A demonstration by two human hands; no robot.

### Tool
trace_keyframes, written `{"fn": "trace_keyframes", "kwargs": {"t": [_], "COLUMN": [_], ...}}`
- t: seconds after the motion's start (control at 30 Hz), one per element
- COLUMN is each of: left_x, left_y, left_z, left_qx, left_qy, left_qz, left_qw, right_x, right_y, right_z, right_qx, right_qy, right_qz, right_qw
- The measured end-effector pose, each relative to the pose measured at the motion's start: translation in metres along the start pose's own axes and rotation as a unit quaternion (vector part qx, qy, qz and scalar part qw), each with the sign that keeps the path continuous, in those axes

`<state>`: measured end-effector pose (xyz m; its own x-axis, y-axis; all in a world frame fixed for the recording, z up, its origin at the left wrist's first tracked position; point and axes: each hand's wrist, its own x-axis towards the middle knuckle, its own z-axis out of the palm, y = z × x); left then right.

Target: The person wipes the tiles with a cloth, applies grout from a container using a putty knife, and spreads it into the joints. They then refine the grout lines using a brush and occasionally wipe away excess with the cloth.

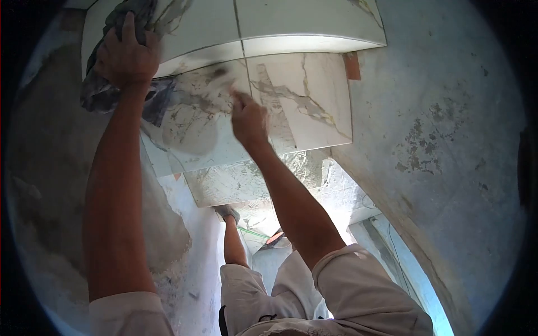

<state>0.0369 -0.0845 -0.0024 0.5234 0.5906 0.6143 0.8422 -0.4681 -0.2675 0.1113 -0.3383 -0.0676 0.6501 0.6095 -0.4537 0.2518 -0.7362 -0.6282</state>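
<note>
My left hand [128,60] presses on a crumpled dark plastic bag or sheet [98,99] at the left end of the upper step, fingers spread. Further right, my right hand [250,120] is closed over the lower step, index finger forward. Motion blurs what lies at its fingertips, perhaps a small tool with a dark end; its kind cannot be made out. Beneath it, the marble-patterned tile tread [190,126] carries grey smears and a damp-looking patch at left. Above stands the pale riser [302,45] under the upper tiled tread [302,19].
Rough plastered walls flank the stair: the right wall [448,101] has peeling patches, the left wall [50,168] is darker. A lower step [241,185] bears mortar-like marks. My foot [227,212] is below it at left. Near my legs lies an orange-and-dark object [274,239].
</note>
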Motion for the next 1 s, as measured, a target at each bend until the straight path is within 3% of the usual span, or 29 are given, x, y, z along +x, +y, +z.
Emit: {"fn": "trace_keyframes", "kwargs": {"t": [0.07,0.13,0.17,0.2,0.23,0.27,0.3,0.33,0.4,0.47,0.53,0.6,0.63,0.7,0.87,0.93,1.0], "left_x": [0.001,0.001,0.002,0.002,0.001,0.002,0.002,0.001,0.002,0.001,0.0,0.001,0.001,0.003,-0.002,0.0,0.0], "left_y": [0.0,0.0,-0.001,0.0,0.001,0.0,-0.001,-0.002,-0.001,-0.003,-0.004,-0.003,-0.003,-0.001,-0.003,-0.005,-0.007], "left_z": [0.002,0.002,0.002,0.002,0.001,0.002,0.003,0.003,0.002,0.003,0.005,0.004,0.003,0.001,0.004,0.007,0.006], "left_qx": [-0.005,0.005,0.001,0.007,0.013,0.009,0.006,0.003,-0.004,-0.008,-0.014,-0.014,-0.014,-0.002,0.012,0.001,-0.004], "left_qy": [0.003,-0.005,-0.004,-0.005,-0.006,-0.004,-0.011,-0.02,-0.023,-0.029,-0.029,-0.026,-0.024,-0.028,-0.033,-0.021,-0.015], "left_qz": [0.002,0.001,0.001,0.001,0.0,-0.002,-0.002,0.0,-0.003,-0.005,0.001,-0.004,-0.005,-0.009,-0.011,0.002,0.013], "left_qw": [1.0,1.0,1.0,1.0,1.0,1.0,1.0,1.0,1.0,1.0,0.999,1.0,1.0,1.0,0.999,1.0,1.0], "right_x": [-0.014,0.001,0.01,0.017,0.035,0.049,0.041,0.018,0.005,0.036,0.055,0.048,0.047,0.05,0.052,0.035,0.027], "right_y": [0.006,0.033,0.032,0.04,0.081,0.114,0.085,0.042,0.025,0.069,0.107,0.109,0.112,0.115,0.118,0.122,0.125], "right_z": [-0.01,-0.041,-0.07,-0.077,-0.043,-0.004,-0.005,-0.034,-0.058,-0.076,-0.112,-0.136,-0.138,-0.141,-0.154,-0.154,-0.148], "right_qx": [0.053,0.115,0.08,0.041,-0.215,-0.452,-0.125,-0.022,0.019,0.086,0.076,-0.046,-0.048,-0.013,-0.026,-0.008,0.031], "right_qy": [0.085,0.231,0.187,0.244,0.266,0.268,0.174,0.027,0.058,0.16,0.213,0.314,0.314,0.331,0.28,0.283,0.268], "right_qz": [-0.014,-0.034,0.083,0.091,-0.027,-0.142,-0.119,-0.062,-0.052,-0.072,-0.062,0.097,0.097,-0.047,0.034,0.112,0.098], "right_qw": [0.995,0.965,0.976,0.965,0.939,0.839,0.969,0.997,0.997,0.981,0.972,0.943,0.943,0.942,0.959,0.952,0.958]}}
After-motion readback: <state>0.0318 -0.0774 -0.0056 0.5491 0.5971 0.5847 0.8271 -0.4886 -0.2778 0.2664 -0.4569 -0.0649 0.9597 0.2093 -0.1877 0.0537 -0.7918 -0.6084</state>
